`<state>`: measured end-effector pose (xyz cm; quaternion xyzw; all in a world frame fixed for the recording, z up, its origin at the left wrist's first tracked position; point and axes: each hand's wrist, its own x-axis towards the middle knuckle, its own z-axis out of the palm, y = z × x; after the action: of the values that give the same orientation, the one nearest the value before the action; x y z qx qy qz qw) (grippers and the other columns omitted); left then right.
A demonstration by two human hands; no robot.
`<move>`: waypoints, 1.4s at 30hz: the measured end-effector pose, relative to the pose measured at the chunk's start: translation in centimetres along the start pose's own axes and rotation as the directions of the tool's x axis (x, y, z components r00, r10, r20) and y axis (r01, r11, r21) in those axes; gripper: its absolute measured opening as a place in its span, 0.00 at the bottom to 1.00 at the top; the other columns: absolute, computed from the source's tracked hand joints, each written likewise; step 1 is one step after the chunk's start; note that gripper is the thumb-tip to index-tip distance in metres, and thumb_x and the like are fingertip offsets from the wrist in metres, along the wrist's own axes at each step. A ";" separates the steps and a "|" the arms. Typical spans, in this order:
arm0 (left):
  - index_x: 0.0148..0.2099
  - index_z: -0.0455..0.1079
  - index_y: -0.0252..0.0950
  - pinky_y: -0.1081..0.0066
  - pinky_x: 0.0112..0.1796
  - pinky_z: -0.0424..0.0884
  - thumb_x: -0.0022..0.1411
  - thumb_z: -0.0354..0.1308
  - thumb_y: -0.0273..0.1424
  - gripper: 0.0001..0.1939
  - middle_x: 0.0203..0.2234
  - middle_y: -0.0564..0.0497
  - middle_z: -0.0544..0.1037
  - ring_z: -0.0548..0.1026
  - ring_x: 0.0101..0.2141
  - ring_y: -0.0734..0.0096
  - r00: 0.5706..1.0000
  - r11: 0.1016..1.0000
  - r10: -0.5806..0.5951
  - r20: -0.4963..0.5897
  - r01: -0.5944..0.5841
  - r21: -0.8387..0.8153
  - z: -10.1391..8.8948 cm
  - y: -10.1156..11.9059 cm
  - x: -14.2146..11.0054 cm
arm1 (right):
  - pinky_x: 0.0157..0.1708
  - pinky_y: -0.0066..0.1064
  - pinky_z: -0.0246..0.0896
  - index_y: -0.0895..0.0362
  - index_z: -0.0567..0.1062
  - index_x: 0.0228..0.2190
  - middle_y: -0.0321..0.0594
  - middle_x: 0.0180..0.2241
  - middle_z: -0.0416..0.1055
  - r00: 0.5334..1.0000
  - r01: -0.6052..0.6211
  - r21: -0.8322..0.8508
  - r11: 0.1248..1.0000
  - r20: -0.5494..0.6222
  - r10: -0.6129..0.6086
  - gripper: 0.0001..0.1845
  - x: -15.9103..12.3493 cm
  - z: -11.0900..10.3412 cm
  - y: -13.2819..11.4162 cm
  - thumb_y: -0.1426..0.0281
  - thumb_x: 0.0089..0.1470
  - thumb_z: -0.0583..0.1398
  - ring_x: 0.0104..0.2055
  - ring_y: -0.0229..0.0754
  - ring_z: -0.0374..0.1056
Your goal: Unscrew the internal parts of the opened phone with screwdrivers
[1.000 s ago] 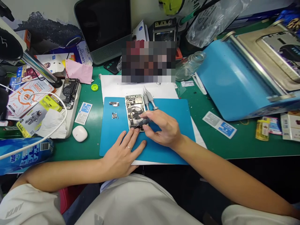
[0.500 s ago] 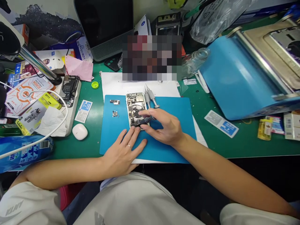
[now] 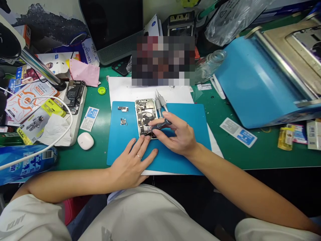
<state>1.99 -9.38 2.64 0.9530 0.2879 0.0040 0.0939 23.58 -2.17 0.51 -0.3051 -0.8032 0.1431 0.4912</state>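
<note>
An opened phone [image 3: 147, 112] with its inner parts showing lies on a blue mat [image 3: 185, 157]. My left hand [image 3: 132, 157] rests flat at the phone's lower end, fingers stretched and fingertips touching its bottom edge. Between thumb and fingers of my right hand [image 3: 179, 134] is a dark-handled screwdriver [image 3: 162, 124], held tilted over the lower part of the phone. Its fine tip is too small to make out. Two grey screwdrivers [image 3: 163, 102] lie beside the phone's upper right. Two small phone parts [image 3: 123, 109] sit on the mat to its left.
Left of the mat are a white earbud case [image 3: 85, 141], a blue-and-grey card [image 3: 89, 119] and a second opened phone [image 3: 73, 97] on a white box. A lamp post [image 3: 45, 68] leans there. A blue sheet [image 3: 240, 80] under a metal-framed device stands at right.
My right hand has raised the screwdriver slightly and shifted it to the right, and its handle lies flatter. The left hand has stayed put.
</note>
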 end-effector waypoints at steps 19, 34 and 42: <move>0.73 0.47 0.29 0.45 0.66 0.42 0.66 0.57 0.47 0.44 0.71 0.24 0.43 0.42 0.71 0.34 1.000 1.000 -0.005 0.002 0.005 -0.012 -0.1 0.0 -0.1 | 0.38 0.32 0.82 0.49 0.54 0.66 0.44 0.44 0.80 1.000 -0.016 0.125 0.992 -0.010 0.018 0.41 -0.1 0.4 0.0 0.79 0.58 0.64 0.43 0.43 0.80; 0.73 0.48 0.30 0.45 0.66 0.45 0.68 0.55 0.48 0.41 0.71 0.25 0.43 0.43 0.71 0.35 1.000 1.000 -0.012 0.004 0.012 0.006 -0.3 0.0 0.0 | 0.37 0.32 0.82 0.50 0.55 0.65 0.44 0.44 0.80 0.999 -0.040 0.121 0.992 -0.026 0.043 0.39 -0.1 0.3 0.0 0.79 0.59 0.63 0.43 0.43 0.80; 0.73 0.47 0.30 0.45 0.66 0.45 0.68 0.56 0.47 0.41 0.71 0.24 0.42 0.42 0.70 0.33 1.000 1.000 -0.016 0.008 0.016 0.006 -0.1 0.0 0.0 | 0.36 0.31 0.82 0.48 0.58 0.62 0.41 0.42 0.79 0.985 -0.138 0.156 0.978 -0.082 0.152 0.32 0.1 0.2 0.0 0.74 0.61 0.62 0.40 0.43 0.80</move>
<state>1.97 -9.41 2.72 0.9510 0.2950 -0.0016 0.0923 23.34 -2.16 0.47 -0.3317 -0.7419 0.2241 0.5379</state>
